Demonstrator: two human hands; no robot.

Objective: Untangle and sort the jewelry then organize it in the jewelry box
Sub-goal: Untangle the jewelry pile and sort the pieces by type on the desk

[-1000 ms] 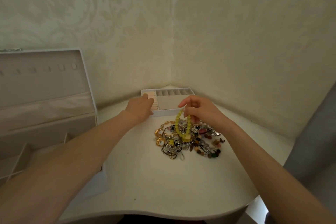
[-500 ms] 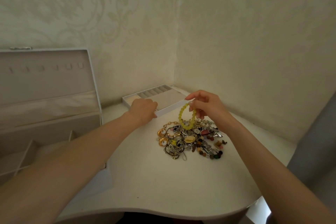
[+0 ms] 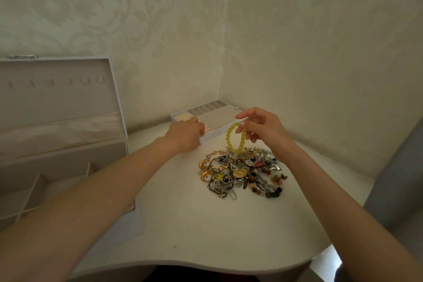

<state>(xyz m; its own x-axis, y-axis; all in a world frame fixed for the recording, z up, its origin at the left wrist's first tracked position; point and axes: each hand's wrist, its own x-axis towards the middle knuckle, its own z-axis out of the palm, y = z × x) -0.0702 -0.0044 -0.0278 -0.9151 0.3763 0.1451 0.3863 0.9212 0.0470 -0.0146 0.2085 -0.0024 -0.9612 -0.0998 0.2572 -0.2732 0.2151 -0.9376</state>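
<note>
A yellow beaded bracelet (image 3: 236, 138) hangs as a loop above the tangled jewelry pile (image 3: 242, 173), pinched at its top by my right hand (image 3: 259, 127). The pile holds gold earrings, chains and dark beads in the middle of the white table. My left hand (image 3: 186, 134) grips the near left corner of the removable tray (image 3: 217, 119), which has ring rolls and small compartments. The open white jewelry box (image 3: 68, 162) stands at the left, lid upright, with divided compartments in its base.
The white table (image 3: 194, 224) sits in a corner between two patterned walls. Its curved front edge runs along the bottom. A grey surface (image 3: 398, 190) rises at the far right beside the table.
My right hand has lifted the yellow bracelet clear of the pile. My left hand has turned the tray so it lies at an angle, shifted left toward the box.
</note>
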